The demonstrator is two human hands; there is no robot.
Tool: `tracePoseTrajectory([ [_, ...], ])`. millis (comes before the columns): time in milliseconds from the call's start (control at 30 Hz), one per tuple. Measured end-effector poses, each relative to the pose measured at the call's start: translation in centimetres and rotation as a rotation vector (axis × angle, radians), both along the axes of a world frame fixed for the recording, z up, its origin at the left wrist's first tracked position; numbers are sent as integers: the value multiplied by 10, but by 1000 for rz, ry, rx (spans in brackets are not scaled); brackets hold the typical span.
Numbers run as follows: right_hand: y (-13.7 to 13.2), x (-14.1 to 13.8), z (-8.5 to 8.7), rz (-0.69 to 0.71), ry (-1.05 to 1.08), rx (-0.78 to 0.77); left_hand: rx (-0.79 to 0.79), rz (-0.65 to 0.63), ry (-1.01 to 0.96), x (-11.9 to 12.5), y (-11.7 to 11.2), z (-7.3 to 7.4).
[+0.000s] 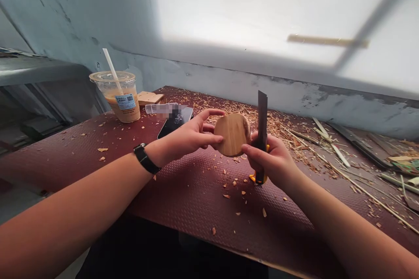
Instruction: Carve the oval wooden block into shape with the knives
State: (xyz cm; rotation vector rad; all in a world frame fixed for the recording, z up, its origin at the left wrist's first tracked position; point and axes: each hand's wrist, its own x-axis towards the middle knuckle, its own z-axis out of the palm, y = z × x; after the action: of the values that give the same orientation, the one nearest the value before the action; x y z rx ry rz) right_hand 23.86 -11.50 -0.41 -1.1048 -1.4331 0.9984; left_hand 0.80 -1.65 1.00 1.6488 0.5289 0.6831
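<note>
- The left hand (191, 136) grips the round piece of wood (231, 134) by its left edge, thumb in front; the other fingers are partly hidden behind it.
- The right hand (275, 156) has its fingers wrapped around a knife (262, 126), with the thumb tip at the lower right edge of the wood; how far those fingers support the wood I cannot tell.
- The piece of wood is held up above the table (196, 200), between the two hands, its back out of sight.
- The knife stands upright, dark blade up; the palm and fingers cover much of its yellow and black handle.
- Beyond the left hand lies a phone (170, 125), partly covered by that hand; a pixelated patch blurs its top and the end of a clear case (157, 109).
- A wooden block (150, 97) is partly hidden behind the cup (121, 111), whose small label print is hard to read.
- Wood shavings (235, 104) litter the table; at right, a long dark tool (355, 141) runs into clutter too jumbled to make out.
</note>
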Motion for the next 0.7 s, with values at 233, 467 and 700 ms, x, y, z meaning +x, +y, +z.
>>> tracePoseTrajectory([
  [233,-6,-15,4,70,-274,113,-133,-142,-24,9,-20,-1],
  [467,-5,-20,3,134,-371,78,-63,-97,53,8,-27,-1],
  [700,-2,-2,7,-42,-488,75,330,230,149,4,-23,-1],
])
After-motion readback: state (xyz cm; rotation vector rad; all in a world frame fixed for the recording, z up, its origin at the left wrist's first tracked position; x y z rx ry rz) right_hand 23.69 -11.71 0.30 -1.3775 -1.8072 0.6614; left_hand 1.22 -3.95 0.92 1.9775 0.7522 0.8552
